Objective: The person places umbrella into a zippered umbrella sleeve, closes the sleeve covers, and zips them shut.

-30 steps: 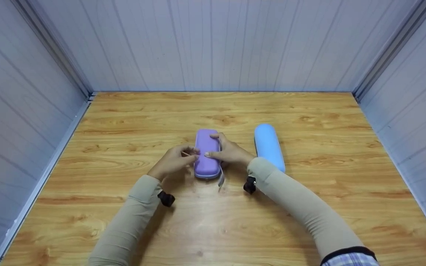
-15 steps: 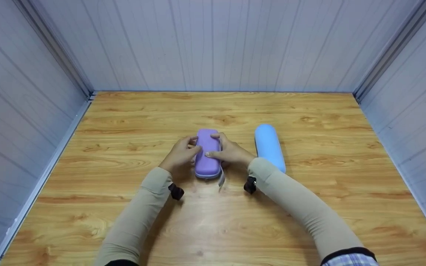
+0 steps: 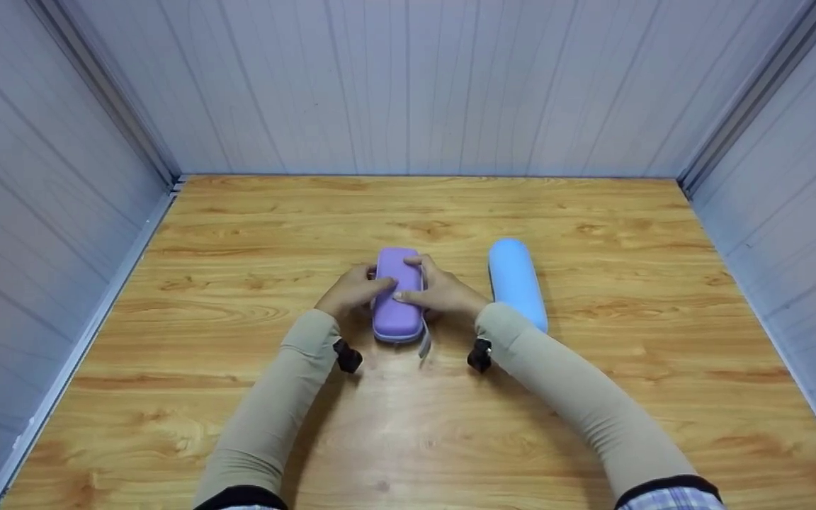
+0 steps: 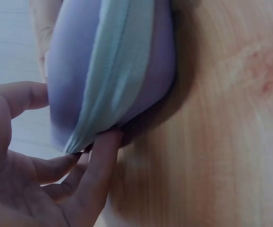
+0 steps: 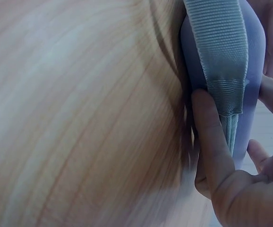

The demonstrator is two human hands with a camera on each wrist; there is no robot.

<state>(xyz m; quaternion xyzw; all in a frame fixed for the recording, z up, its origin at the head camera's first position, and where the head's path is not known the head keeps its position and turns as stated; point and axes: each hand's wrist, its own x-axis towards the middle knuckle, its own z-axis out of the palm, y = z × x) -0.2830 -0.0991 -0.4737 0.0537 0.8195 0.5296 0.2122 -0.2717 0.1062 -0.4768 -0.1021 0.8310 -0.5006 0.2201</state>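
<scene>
A purple zippered case [image 3: 395, 322] lies lengthwise on the wooden table between both hands, with a grey strap [image 3: 425, 346] at its right side. My left hand [image 3: 353, 290] holds its left edge, thumb on top. The left wrist view shows fingers [image 4: 106, 146] against the pale zipper band [image 4: 122, 56]; a zipper pull there is hard to make out. From the right side, my right hand [image 3: 447, 292] grips the case, thumb and a finger on the lid. In the right wrist view a finger [image 5: 209, 123] presses beside the woven strap [image 5: 224, 52]. The case looks closed.
A light blue rounded case [image 3: 514, 280] lies to the right of the purple one, close to the right wrist. The wood-grain table [image 3: 408, 439] is bounded by pale panel walls [image 3: 408, 85] at the back and both sides.
My left hand has come in from the left and taken hold of the purple case's left edge, its thumb now over the lid. The right hand and both cases have stayed in place.
</scene>
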